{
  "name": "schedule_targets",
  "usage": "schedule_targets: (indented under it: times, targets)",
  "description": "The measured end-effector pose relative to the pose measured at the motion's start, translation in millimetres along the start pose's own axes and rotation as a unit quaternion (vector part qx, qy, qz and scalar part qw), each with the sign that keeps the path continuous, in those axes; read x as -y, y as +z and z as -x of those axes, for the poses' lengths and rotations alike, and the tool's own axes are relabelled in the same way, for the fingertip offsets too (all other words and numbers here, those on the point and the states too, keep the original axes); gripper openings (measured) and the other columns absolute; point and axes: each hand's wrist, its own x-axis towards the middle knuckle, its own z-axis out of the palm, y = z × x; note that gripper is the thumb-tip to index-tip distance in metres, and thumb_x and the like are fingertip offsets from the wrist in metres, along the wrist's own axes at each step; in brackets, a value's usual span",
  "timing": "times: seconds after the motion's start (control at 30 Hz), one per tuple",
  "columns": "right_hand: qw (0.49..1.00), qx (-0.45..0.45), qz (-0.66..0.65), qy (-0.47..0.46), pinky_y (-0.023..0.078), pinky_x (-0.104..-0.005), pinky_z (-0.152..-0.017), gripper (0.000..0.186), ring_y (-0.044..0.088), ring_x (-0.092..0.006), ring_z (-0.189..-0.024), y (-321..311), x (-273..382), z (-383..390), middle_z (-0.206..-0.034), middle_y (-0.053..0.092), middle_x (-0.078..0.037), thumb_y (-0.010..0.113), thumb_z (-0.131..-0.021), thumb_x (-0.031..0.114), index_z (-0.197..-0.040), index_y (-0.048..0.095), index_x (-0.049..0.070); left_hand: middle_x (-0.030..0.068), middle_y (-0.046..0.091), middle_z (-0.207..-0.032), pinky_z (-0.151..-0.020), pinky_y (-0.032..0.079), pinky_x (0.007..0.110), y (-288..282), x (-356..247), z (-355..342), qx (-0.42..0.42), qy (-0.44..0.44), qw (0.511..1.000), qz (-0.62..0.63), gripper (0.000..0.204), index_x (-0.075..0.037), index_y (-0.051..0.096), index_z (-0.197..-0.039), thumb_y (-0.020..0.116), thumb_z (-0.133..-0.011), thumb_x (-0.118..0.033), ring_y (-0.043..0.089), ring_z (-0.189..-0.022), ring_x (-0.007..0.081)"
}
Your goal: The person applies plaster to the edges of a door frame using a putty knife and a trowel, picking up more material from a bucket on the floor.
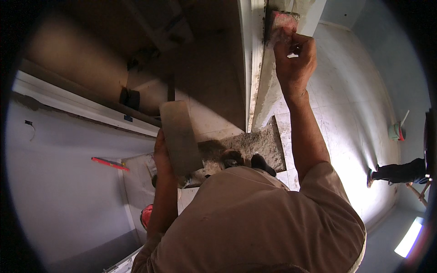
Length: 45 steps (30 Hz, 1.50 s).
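Observation:
My left hand (162, 152) is closed at the edge of a flat grey rectangular plate (181, 136) that looks like a plastering trowel, its broad face turned up. Higher up and to the right, my right arm is stretched out. My right hand (296, 61) has its fingers bent round a small pinkish-red piece with a ribbed surface (286, 20), whose kind I cannot make out. That piece lies against the rough, grey-smeared wall edge (268, 86) beside a white door frame (248, 59).
Underfoot is a rough cement patch (266, 143) among pale floor tiles (346, 86). A red bar (110, 164) rests by the left wall, with a red container (146, 215) nearby. Far right are a bucket (397, 131) and another person's leg (396, 172).

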Motion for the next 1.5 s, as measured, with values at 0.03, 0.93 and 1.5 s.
schedule_targets:
  times: [0.03,0.93,1.5]
  targets:
    - [1.0,0.003,-0.001,0.0,0.052,-0.0318,-0.065,0.024,0.063,-0.0152,-0.068,3.1,-3.6,-1.2,-0.082,0.065,-0.008,0.078,-0.079,0.005,-0.093,0.059,0.002,0.0123,0.067,-0.116,-0.082,0.06,0.038,-4.9,2.5,1.2,-0.003,0.021,1.0,0.02,0.039,-0.006,0.057,-0.131,0.051,-0.092,-0.007,0.07,-0.096,0.0253]
    - [0.987,0.081,0.075,-0.112,0.056,-0.0379,-0.07,0.053,0.063,-0.0266,-0.083,-8.1,3.3,8.8,-0.093,0.065,-0.007,0.073,-0.081,0.004,-0.132,0.062,0.015,0.0199,0.061,-0.125,-0.082,0.059,0.049,-40.4,21.4,-5.4,-0.013,0.041,0.999,-0.009,0.052,-0.006,0.046,-0.144,0.047,-0.103,-0.039,0.067,-0.101,0.0355]
    - [0.973,0.168,0.149,-0.058,0.055,-0.0383,-0.065,0.04,0.062,-0.0251,-0.074,-23.4,9.6,-2.2,-0.089,0.063,-0.01,0.068,-0.09,0.006,-0.13,0.065,0.012,0.0117,0.067,-0.114,-0.08,0.058,0.039,-21.1,17.6,-25.3,-0.073,-0.034,0.997,-0.001,0.033,-0.006,0.057,-0.131,0.048,-0.099,-0.013,0.068,-0.096,0.0243]
